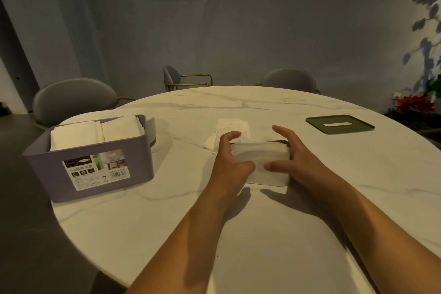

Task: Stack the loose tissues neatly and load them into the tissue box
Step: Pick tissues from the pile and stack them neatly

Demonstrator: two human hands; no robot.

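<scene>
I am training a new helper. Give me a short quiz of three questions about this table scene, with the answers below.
1. True or false: the green lid sits on the purple tissue box.
2. What do the left hand and the right hand hold between them? A) the stack of tissues B) the green lid C) a chair
3. Where on the table do the loose tissues lie, relative to the stack?

Key: 1 false, the lid lies apart on the table, far to the right. 2 A. 3 just behind it, on the side away from the person.
</scene>
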